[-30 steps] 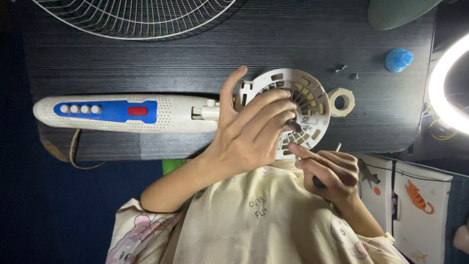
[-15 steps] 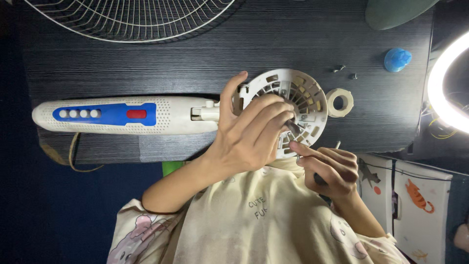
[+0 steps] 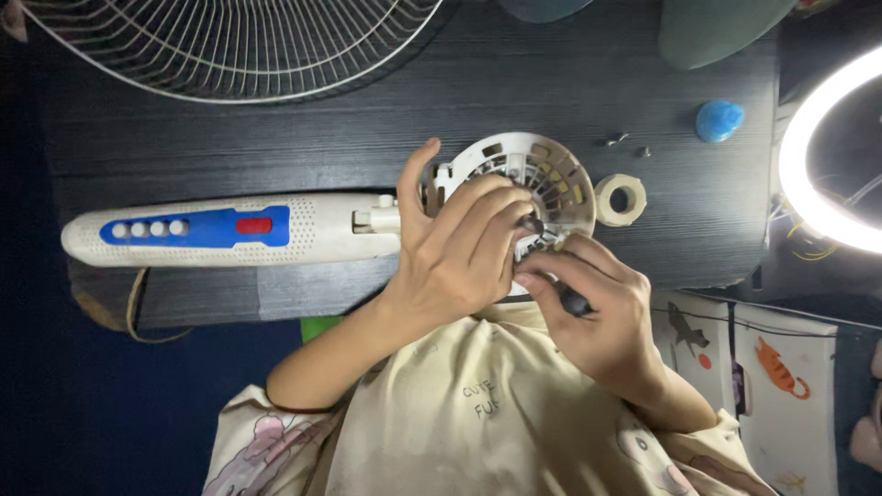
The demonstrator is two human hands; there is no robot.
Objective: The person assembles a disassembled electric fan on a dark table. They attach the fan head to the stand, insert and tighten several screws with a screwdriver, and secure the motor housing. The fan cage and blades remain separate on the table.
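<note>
A dark table (image 3: 276, 138) is seen from above, with a wire fan grille (image 3: 239, 46) lying at its far edge. A long white fan body (image 3: 230, 230) with a blue panel is laid across the table, and its round slotted head (image 3: 533, 184) is steadied near the front edge by the left hand (image 3: 459, 248), whose fingers are spread over the head's face. The right hand (image 3: 593, 308) is closed around a dark screwdriver (image 3: 571, 298), the tip being pressed at the head's lower rim. A tape roll (image 3: 620, 199) sits just beside the head, a blue lump (image 3: 718, 119) further off, and two small screws (image 3: 620, 140) between them.
</note>
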